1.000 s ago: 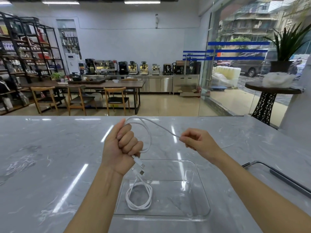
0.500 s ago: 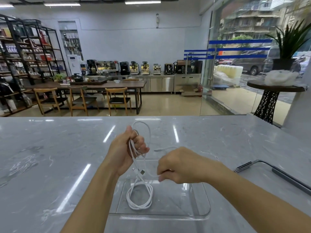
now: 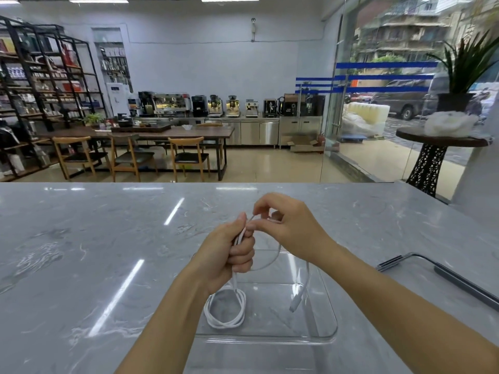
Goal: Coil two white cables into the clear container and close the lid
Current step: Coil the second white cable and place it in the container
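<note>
A clear rectangular container (image 3: pixel 328 317) stands open on the grey marble counter in front of me. One coiled white cable (image 3: pixel 225 310) lies on its floor at the left. Above the container my left hand (image 3: pixel 229 255) is shut around several loops of a second white cable (image 3: pixel 270 263). My right hand (image 3: pixel 289 228) pinches a strand of that cable right at the left hand's fingertips. The cable's loose end with its plug (image 3: pixel 295 303) hangs down into the container on the right.
The container's lid (image 3: pixel 442 273), clear with a dark clip edge, lies on the counter to the right. A grey wall (image 3: pixel 478 201) borders the counter at far right. Beyond the counter's far edge are a dining table, chairs and coffee machines.
My right hand has swung from out on the right, down past the container, back up to the left hand, laying another loop of cable there. The free end is shorter now.
</note>
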